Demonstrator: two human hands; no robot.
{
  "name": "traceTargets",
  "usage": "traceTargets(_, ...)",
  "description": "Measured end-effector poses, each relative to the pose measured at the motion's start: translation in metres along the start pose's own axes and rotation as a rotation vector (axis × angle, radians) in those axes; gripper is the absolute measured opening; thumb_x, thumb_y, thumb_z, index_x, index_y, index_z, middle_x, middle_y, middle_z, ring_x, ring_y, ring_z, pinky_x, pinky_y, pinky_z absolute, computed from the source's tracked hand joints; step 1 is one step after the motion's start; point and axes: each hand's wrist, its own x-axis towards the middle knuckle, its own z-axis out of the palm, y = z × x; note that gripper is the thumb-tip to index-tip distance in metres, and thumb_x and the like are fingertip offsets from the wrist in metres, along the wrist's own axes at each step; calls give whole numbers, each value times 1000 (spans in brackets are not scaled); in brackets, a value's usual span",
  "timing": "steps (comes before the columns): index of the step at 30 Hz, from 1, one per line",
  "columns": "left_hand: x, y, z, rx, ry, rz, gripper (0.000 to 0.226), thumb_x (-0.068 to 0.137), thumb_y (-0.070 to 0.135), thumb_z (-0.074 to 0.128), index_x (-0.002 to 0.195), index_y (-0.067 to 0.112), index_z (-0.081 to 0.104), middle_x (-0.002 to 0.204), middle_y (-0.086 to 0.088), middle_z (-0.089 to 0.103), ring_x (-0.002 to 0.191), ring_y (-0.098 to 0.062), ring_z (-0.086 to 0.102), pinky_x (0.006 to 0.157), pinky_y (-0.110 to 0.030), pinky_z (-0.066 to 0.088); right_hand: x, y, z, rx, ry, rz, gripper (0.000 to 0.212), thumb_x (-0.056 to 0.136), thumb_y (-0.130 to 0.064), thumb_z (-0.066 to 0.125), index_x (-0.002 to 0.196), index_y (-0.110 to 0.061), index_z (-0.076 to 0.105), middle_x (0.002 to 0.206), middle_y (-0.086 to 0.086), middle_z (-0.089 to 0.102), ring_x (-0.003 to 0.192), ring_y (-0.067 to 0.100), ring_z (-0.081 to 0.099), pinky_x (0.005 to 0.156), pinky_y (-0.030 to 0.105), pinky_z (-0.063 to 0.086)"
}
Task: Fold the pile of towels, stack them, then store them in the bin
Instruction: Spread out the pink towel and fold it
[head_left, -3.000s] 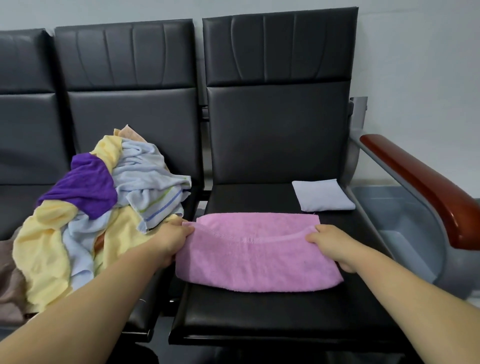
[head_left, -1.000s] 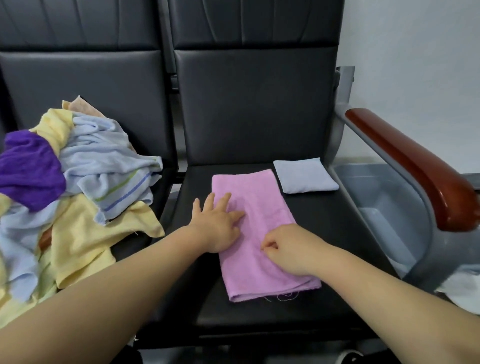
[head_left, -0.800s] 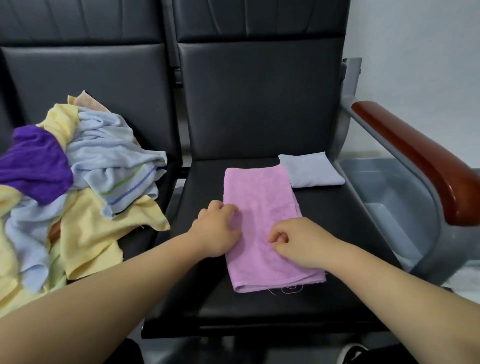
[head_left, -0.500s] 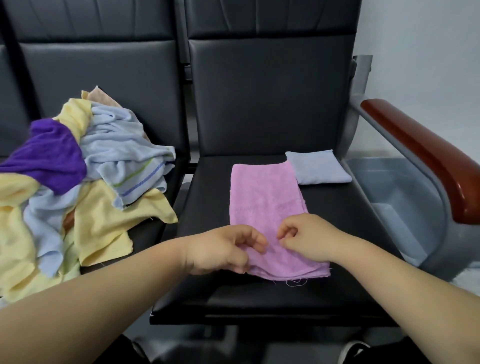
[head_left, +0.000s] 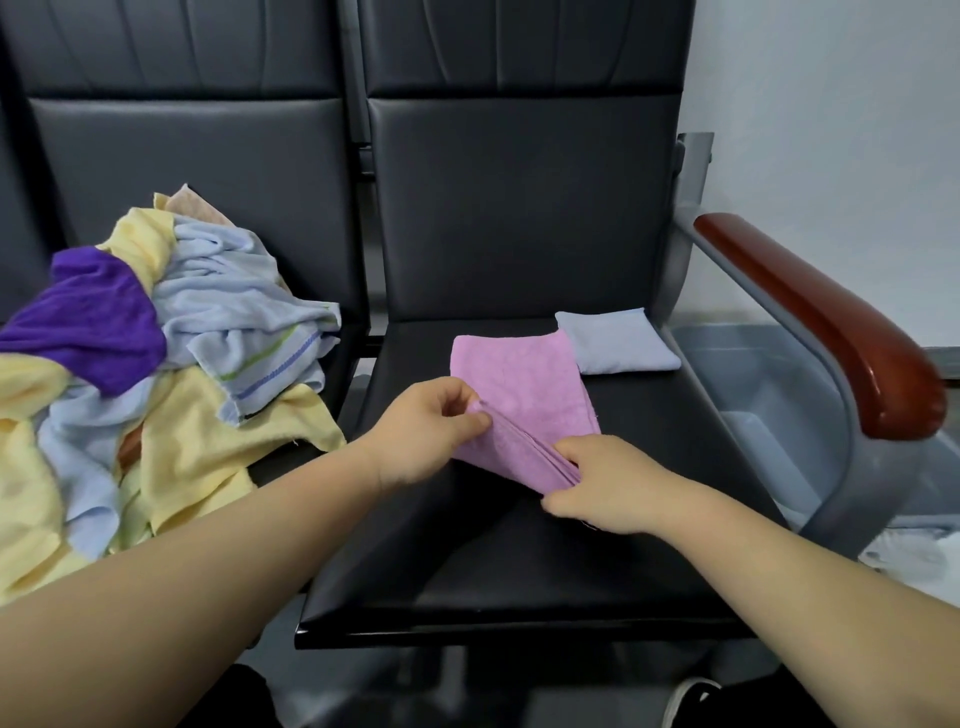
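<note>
A pink towel (head_left: 519, 379), folded into a narrow strip, lies on the black seat (head_left: 519, 561). My left hand (head_left: 426, 431) pinches its near left corner and my right hand (head_left: 602, 483) pinches its near right corner; that near end is lifted off the seat. A small folded pale blue towel (head_left: 615, 340) lies just behind it at the seat's back right. The unfolded pile (head_left: 156, 374) of yellow, light blue and purple towels covers the seat to the left. A grey bin (head_left: 769, 395) stands on the floor to the right, past the armrest.
A red-brown armrest (head_left: 826, 322) on a grey metal frame rises between the seat and the bin. Black seat backs stand behind. White cloth (head_left: 909, 556) lies on the floor at the lower right. A shoe tip (head_left: 691, 701) shows at the bottom edge.
The pink towel went from a wide half-fold to a narrow strip. Both hands moved from pressing it flat to its near end, pinched the corners and lifted that end.
</note>
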Motion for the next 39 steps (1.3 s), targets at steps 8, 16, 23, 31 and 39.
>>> traceTargets(8, 2, 8, -51, -237, -170, -345, 9, 86, 12, 63, 78, 16, 61, 79, -13, 54, 63, -22, 52, 64, -29, 51, 16, 13, -27, 503, 75, 73, 6, 85, -12, 73, 81, -10, 69, 73, -3, 64, 71, 15, 57, 66, 30, 46)
traceTargets(16, 1, 7, -62, -217, -420, -595, 13, 88, 7, 52, 85, 16, 61, 73, -2, 67, 63, -19, 66, 76, -31, 55, 21, 14, -38, 867, -326, 233, 47, 89, -11, 68, 133, 2, 62, 126, 17, 72, 107, 27, 67, 89, 38, 53)
traceTargets(23, 35, -28, -43, -101, 59, -392, 8, 92, 8, 57, 89, 15, 57, 79, -10, 58, 71, -22, 56, 64, -33, 55, 63, 12, -28, 890, 56, 232, 28, 90, -5, 60, 115, -15, 71, 120, 16, 72, 98, 24, 68, 85, 43, 58)
traceTargets(31, 53, -65, -23, 272, 246, -231, 15, 93, 18, 58, 107, 21, 53, 86, 0, 67, 79, -20, 65, 67, -31, 47, 98, 17, -3, 483, 296, 221, 23, 92, -17, 67, 113, -24, 64, 101, -4, 70, 91, 15, 67, 76, 35, 55)
traceTargets(39, 50, -66, -17, 647, 224, -299, 30, 98, 44, 54, 103, 16, 48, 90, 3, 60, 84, -23, 61, 75, -38, 50, 100, 18, -7, 47, 244, 284, 30, 92, -48, 64, 87, -20, 54, 85, -5, 60, 73, 13, 57, 59, 32, 42)
